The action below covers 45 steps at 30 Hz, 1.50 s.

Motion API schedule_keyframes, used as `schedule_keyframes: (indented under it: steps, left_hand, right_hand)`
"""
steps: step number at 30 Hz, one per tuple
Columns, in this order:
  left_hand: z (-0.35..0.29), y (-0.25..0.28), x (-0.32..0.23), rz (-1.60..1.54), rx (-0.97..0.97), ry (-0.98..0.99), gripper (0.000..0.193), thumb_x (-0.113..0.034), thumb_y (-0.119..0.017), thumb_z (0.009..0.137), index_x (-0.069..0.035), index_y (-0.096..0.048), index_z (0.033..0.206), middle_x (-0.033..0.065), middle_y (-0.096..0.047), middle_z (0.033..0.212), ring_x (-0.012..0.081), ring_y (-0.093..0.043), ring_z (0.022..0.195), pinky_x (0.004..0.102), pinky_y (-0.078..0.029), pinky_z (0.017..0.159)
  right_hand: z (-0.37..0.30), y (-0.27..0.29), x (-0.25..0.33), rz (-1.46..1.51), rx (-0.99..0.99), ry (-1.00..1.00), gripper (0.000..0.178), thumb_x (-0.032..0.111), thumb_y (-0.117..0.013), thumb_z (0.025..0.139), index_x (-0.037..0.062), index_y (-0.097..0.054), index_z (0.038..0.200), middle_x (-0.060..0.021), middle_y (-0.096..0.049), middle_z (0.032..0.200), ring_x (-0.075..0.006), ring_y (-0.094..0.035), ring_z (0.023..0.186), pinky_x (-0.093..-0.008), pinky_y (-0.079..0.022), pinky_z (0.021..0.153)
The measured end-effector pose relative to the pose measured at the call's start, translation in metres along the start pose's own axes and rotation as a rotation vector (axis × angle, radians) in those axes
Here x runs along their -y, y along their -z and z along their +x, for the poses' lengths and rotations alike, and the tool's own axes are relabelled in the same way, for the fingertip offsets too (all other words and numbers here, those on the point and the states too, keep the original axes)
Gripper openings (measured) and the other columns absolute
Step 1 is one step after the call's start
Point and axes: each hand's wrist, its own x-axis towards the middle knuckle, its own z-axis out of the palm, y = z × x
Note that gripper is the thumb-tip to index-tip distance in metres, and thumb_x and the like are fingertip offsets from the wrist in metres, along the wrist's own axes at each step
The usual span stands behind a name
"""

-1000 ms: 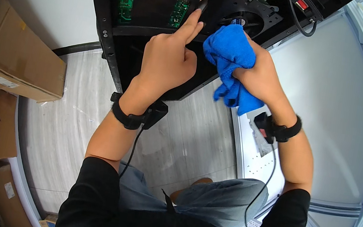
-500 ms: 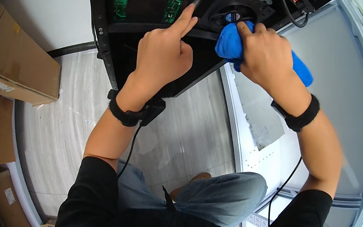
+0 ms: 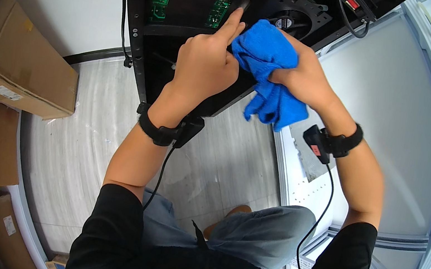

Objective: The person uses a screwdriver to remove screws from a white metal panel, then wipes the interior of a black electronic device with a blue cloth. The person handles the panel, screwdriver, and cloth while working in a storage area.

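Observation:
My right hand is closed on a blue cloth, whose bunched upper part sits between my hands while loose folds hang below. Behind the cloth is a black fan in a square frame, partly covered. My left hand reaches into the black cabinet with its index finger stretched out, the tip against dark parts beside a black panel. The other fingers are bent and partly hidden. Green circuit boards show through openings in that panel. Black straps with small boxes are on both wrists.
Cardboard boxes stand along the left, by the white wall. A black cable hangs beside the cabinet. Wires and a red switch are at its upper right. A white-framed panel fills the right side, above grey wood-look flooring.
My right hand has drawn the blue cloth left and back from the fan, turning so that the cloth hangs loose. My left hand stays at the panel. The whole view has shifted slightly.

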Motion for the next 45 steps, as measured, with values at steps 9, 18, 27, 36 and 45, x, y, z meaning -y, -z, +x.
schedule_keyframes:
  steps: [9, 18, 27, 36, 45]
  left_hand:
    - [-0.003, 0.000, -0.002, 0.039, -0.021, 0.041, 0.071, 0.005, -0.058, 0.074, -0.005, -0.043, 0.143, 0.0100, -0.069, 0.115, 0.0182, -0.063, 0.053, 0.0254, -0.051, 0.056]
    - [-0.001, -0.005, -0.001, 0.032, -0.037, -0.029, 0.069, 0.004, -0.055, 0.070, 0.005, -0.044, 0.138, 0.0149, -0.070, 0.109, 0.0260, -0.067, 0.056, 0.0296, -0.054, 0.053]
    - [0.005, -0.007, 0.005, 0.121, -0.057, -0.066, 0.073, 0.008, -0.054, 0.067, 0.004, -0.043, 0.139, 0.0141, -0.070, 0.110, 0.0292, -0.071, 0.068, 0.0316, -0.057, 0.062]
    - [0.000, -0.006, -0.005, 0.183, -0.035, 0.120, 0.064, 0.004, -0.056, 0.078, -0.008, -0.047, 0.140, 0.0098, -0.067, 0.119, 0.0188, -0.069, 0.067, 0.0261, -0.054, 0.066]
    - [-0.001, -0.018, -0.002, 0.164, -0.141, 0.086, 0.049, -0.003, -0.058, 0.082, -0.007, -0.057, 0.131, 0.0095, -0.070, 0.114, 0.0125, -0.066, 0.061, 0.0239, -0.053, 0.062]
  right_hand:
    - [0.012, 0.000, 0.015, -1.011, 0.025, 0.126, 0.060, 0.013, -0.073, 0.064, 0.0097, -0.062, 0.123, -0.0170, -0.069, 0.093, -0.0313, -0.069, 0.086, -0.0397, -0.056, 0.073]
    - [0.016, 0.005, 0.001, -0.633, 0.064, 0.083, 0.066, 0.011, -0.072, 0.063, 0.0091, -0.059, 0.128, -0.0196, -0.068, 0.104, -0.0378, -0.067, 0.091, -0.0421, -0.055, 0.083]
    - [-0.015, -0.061, -0.035, -0.206, -0.400, 0.304, 0.079, 0.004, -0.075, 0.063, 0.0128, -0.049, 0.137, -0.0192, -0.058, 0.101, -0.0408, -0.060, 0.093, -0.0426, -0.051, 0.081]
    - [-0.010, -0.095, -0.066, -0.393, -0.668, 0.277, 0.088, 0.000, -0.076, 0.059, 0.0262, -0.049, 0.139, -0.0130, -0.050, 0.089, -0.0329, -0.056, 0.078, -0.0386, -0.048, 0.062]
    - [-0.018, -0.079, -0.102, -0.328, -0.711, 0.262, 0.089, -0.002, -0.073, 0.057, 0.0203, -0.050, 0.141, -0.0134, -0.050, 0.085, -0.0320, -0.055, 0.074, -0.0370, -0.047, 0.061]
